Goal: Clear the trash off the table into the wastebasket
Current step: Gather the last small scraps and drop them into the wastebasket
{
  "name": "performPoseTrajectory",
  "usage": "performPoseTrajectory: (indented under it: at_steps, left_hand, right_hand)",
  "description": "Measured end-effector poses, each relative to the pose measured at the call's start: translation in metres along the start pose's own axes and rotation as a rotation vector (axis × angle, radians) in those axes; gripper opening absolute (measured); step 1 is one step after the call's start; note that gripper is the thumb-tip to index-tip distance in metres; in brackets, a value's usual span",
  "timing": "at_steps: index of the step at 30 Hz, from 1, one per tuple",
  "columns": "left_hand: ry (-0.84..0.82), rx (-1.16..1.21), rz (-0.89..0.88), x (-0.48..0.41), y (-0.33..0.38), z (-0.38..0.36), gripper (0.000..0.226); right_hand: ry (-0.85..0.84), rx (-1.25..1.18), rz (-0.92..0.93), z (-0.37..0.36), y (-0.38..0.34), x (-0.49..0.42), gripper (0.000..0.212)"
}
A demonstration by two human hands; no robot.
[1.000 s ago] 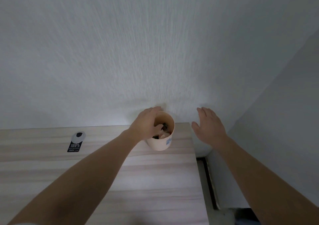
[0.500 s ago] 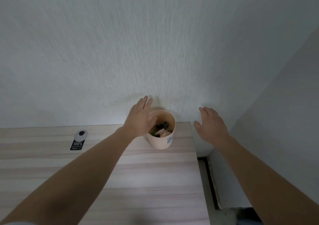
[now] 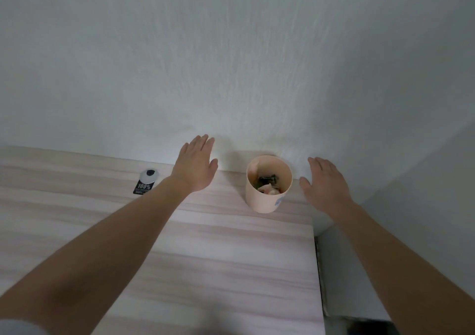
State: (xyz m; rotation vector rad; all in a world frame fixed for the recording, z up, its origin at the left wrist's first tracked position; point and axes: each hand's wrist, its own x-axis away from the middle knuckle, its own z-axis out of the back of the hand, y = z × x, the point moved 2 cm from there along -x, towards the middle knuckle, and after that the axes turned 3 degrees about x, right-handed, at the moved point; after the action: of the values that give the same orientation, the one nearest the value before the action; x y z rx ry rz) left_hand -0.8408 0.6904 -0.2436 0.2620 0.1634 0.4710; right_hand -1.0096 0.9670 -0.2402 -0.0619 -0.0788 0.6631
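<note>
A small peach wastebasket [image 3: 267,201] stands upright at the far right corner of the wooden table [image 3: 205,257], against the wall. Dark and pinkish scraps of trash [image 3: 267,184] lie inside it. My left hand [image 3: 196,165] hovers flat to its left, fingers spread, holding nothing. Just past the table's right edge, my right hand [image 3: 323,183] is raised beside the wastebasket, likewise flat and empty. Neither hand touches the wastebasket.
A small black and white tag [image 3: 145,183] printed "100%" lies near the table's back edge, left of my left hand. A white wall [image 3: 231,64] rises directly behind the table. A dark gap [image 3: 321,270] runs along the table's right edge.
My left hand came out of the wastebasket, spread flat and moved left, away from it. My right hand stayed raised and empty. The view shifted, so the wastebasket now appears further right.
</note>
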Motion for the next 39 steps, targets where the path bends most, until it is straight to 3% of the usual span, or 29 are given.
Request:
performPoseTrajectory:
  at_steps: [6,14,20,28,39]
  left_hand:
    - [0.002,0.039,-0.017,0.011,-0.04,0.01,0.055]
    - [-0.081,0.044,-0.173,0.0,-0.078,0.0,0.056]
    - [-0.166,0.064,-0.292,-0.022,-0.072,-0.04,0.055]
    - [-0.343,0.065,-0.269,-0.065,-0.04,-0.119,0.053]
    - [-0.419,0.091,-0.269,-0.1,-0.022,-0.197,0.043]
  right_hand:
    - [0.008,0.015,-0.026,0.003,-0.045,0.006,0.056]
    - [0.029,0.033,-0.117,-0.003,-0.09,0.017,0.049]
    - [0.007,0.029,-0.2,-0.018,-0.078,0.015,0.058]
    - [-0.047,0.027,-0.241,-0.041,-0.041,-0.026,0.061]
    - [-0.053,-0.018,-0.236,-0.073,-0.006,-0.057,0.059]
